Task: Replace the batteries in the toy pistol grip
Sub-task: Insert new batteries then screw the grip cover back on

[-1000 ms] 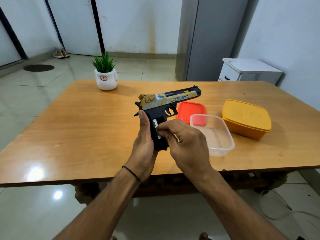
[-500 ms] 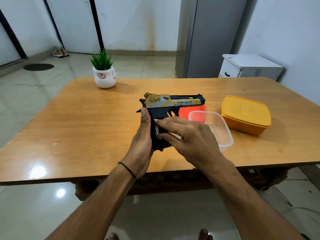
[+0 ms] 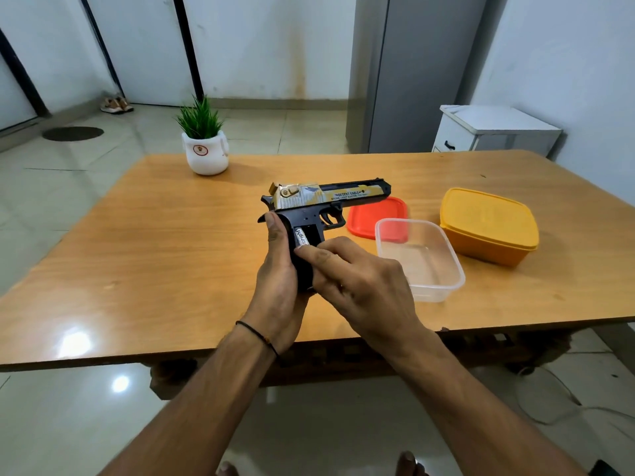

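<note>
So that it sits steady above the table (image 3: 171,252), we hold the toy pistol (image 3: 323,201) with our left hand (image 3: 278,286) clamped round its grip (image 3: 304,269), while the straight fingers of our right hand (image 3: 364,286) press one battery (image 3: 301,238) into the open side.

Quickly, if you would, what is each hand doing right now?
Left hand: holds the pistol by its grip.
Right hand: open, pressing the battery.
</note>
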